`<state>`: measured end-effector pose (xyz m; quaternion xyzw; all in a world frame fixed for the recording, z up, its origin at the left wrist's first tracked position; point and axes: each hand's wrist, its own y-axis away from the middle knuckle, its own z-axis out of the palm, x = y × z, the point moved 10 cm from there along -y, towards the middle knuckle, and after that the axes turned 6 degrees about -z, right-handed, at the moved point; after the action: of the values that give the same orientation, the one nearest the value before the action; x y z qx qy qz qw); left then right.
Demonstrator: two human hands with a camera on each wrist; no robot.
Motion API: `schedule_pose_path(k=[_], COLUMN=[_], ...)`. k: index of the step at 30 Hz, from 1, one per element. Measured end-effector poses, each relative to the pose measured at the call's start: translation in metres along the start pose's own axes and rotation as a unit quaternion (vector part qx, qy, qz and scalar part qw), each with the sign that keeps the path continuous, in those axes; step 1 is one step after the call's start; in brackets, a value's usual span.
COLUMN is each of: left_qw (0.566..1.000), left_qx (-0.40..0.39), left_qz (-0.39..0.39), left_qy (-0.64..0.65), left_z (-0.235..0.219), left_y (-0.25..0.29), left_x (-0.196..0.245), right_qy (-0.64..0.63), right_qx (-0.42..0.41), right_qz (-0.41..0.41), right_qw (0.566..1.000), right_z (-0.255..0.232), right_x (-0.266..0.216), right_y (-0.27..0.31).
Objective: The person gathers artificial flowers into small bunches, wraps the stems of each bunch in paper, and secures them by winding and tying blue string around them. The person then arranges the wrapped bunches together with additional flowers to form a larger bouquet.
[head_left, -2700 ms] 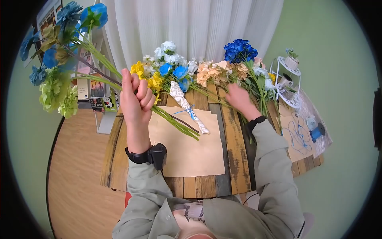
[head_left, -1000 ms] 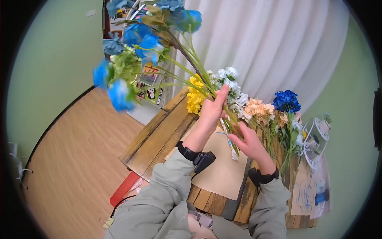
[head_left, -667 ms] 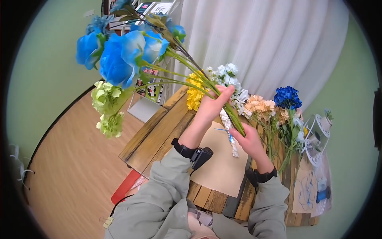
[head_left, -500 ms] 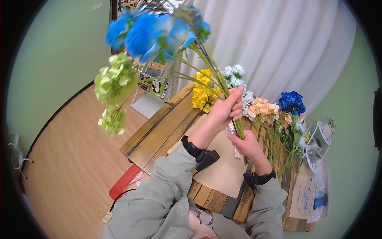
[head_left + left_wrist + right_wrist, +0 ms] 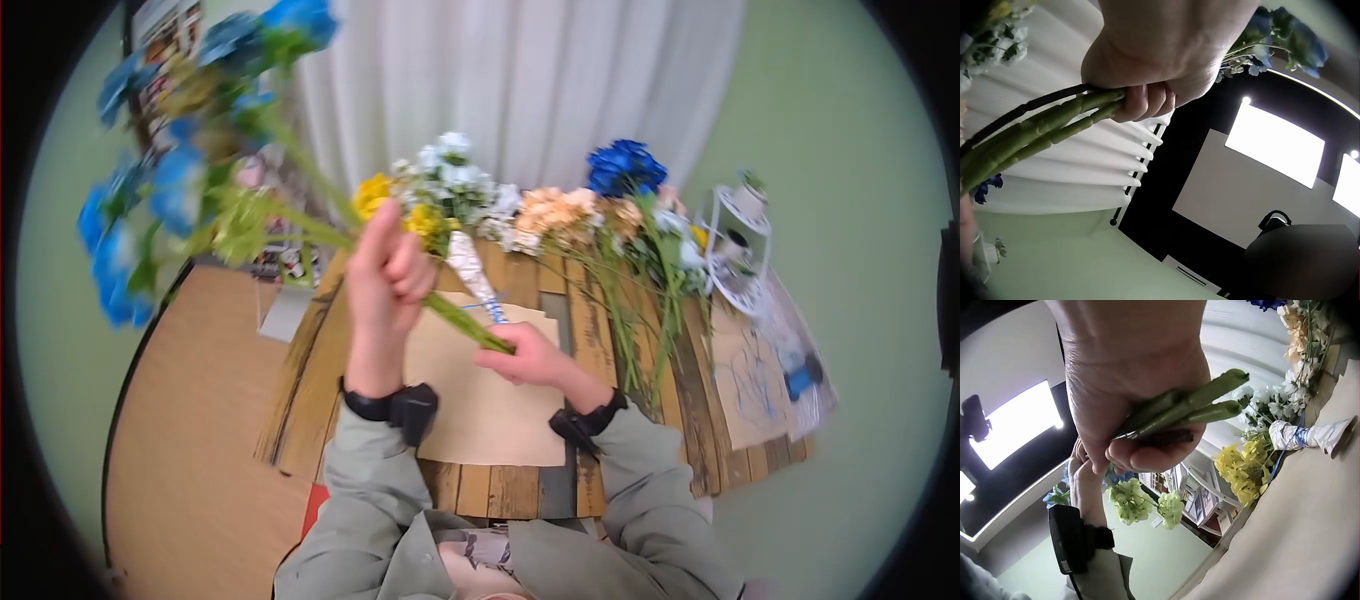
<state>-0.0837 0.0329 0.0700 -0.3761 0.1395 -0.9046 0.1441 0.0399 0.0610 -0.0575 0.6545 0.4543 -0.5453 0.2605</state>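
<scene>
My left hand (image 5: 385,290) grips a bundle of artificial flowers around its green stems (image 5: 1041,131), raised over the table. The bundle's blue flowers (image 5: 180,190) and pale green hydrangeas (image 5: 1132,503) lean out to the upper left, blurred in the head view. Lower down, my right hand (image 5: 530,355) holds the same bundle close to the cut stem ends (image 5: 1210,394), its fingers curled round them. One dark stem runs beside the green ones in the left wrist view. Below the hands lies a sheet of brown paper (image 5: 490,420).
A white-wrapped bouquet handle (image 5: 468,265) tied with blue ribbon lies behind the paper. Yellow, white, peach and dark blue flowers (image 5: 625,168) line the table's back. At right are a white tiered stand (image 5: 740,250) and a blue ribbon spool (image 5: 803,378).
My right hand has left the peach flowers at the back and come to the stem ends. The view turned left and back again; the left hand kept its grip throughout.
</scene>
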Motion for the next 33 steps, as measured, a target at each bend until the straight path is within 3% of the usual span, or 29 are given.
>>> schedule_pose_path(k=[2, 3, 5, 6, 8, 9, 10, 14, 16, 20, 21, 22, 23, 24, 25, 27, 28, 30, 31, 33], left_qw=[0.998, 0.999, 0.998, 0.996, 0.996, 0.995, 0.996, 0.995, 0.993, 0.990, 0.993, 0.992, 0.995, 0.995, 0.997, 0.994, 0.994, 0.992, 0.991, 0.991], left_qx=[0.034, 0.012, -0.008, -0.008, 0.003, -0.034, -0.013, 0.041, 0.064, 0.105, 0.081, 0.089, 0.052, 0.063, 0.039, 0.063, 0.066, 0.091, 0.088, 0.068], left_qz=[0.015, 0.019, 0.032, 0.035, 0.051, 0.050, 0.058, 0.086, 0.093, 0.093, 0.081, 0.088, 0.086, 0.073, 0.073, 0.080, 0.083, 0.090, 0.100, 0.114], left_qy=[0.045, 0.050, 0.060, 0.077, 0.079, 0.082, 0.065, 0.037, 0.025, 0.018, 0.033, 0.016, 0.030, 0.012, 0.007, 0.026, 0.025, 0.010, -0.003, -0.021], left_z=[-0.007, -0.005, -0.001, -0.003, -0.007, -0.005, -0.007, -0.026, -0.028, -0.026, -0.023, -0.022, -0.018, -0.015, -0.012, -0.018, -0.019, -0.024, -0.024, -0.025], left_y=[0.000, -0.002, -0.002, -0.002, 0.001, 0.000, 0.001, 0.003, 0.003, 0.003, 0.000, -0.001, -0.004, -0.004, -0.003, -0.002, -0.002, -0.002, -0.002, -0.005], left_x=[0.004, 0.005, 0.008, 0.010, 0.017, 0.021, 0.026, 0.036, 0.036, 0.026, 0.022, 0.020, 0.016, 0.016, 0.016, 0.017, 0.017, 0.017, 0.017, 0.016], right_qy=[0.085, 0.088, -0.047, -0.050, -0.120, -0.103, -0.104, -0.229, -0.351, -0.387, -0.403, -0.401, -0.406, -0.427, -0.384, -0.346, -0.341, -0.197, -0.194, -0.062], right_qx=[0.045, 0.064, -0.020, -0.010, -0.097, -0.100, -0.096, 0.000, 0.084, 0.141, 0.167, 0.241, 0.246, 0.253, 0.247, 0.311, 0.297, 0.318, 0.307, 0.278], right_qz=[-0.203, -0.199, -0.075, -0.073, -0.001, -0.013, -0.014, -0.020, -0.037, 0.000, -0.030, -0.008, -0.025, -0.027, -0.034, -0.008, -0.006, -0.112, -0.117, -0.179], right_qw=[0.974, 0.974, 0.996, 0.996, 0.988, 0.990, 0.990, 0.973, 0.932, 0.911, 0.900, 0.884, 0.880, 0.868, 0.889, 0.885, 0.892, 0.921, 0.924, 0.942], right_z=[0.001, -0.004, 0.006, -0.004, -0.002, -0.009, -0.013, -0.018, -0.015, -0.017, -0.021, -0.030, -0.037, -0.041, -0.042, -0.052, -0.059, -0.098, -0.105, -0.108], right_x=[-0.022, -0.020, -0.009, -0.009, 0.003, 0.008, 0.016, 0.033, 0.027, 0.036, 0.034, 0.040, 0.042, 0.047, 0.037, 0.023, 0.023, 0.000, -0.007, -0.046], right_y=[0.000, 0.002, 0.001, 0.003, 0.006, 0.006, 0.007, -0.002, -0.005, 0.001, 0.000, 0.004, 0.004, 0.004, 0.005, 0.008, 0.005, 0.005, 0.000, -0.001])
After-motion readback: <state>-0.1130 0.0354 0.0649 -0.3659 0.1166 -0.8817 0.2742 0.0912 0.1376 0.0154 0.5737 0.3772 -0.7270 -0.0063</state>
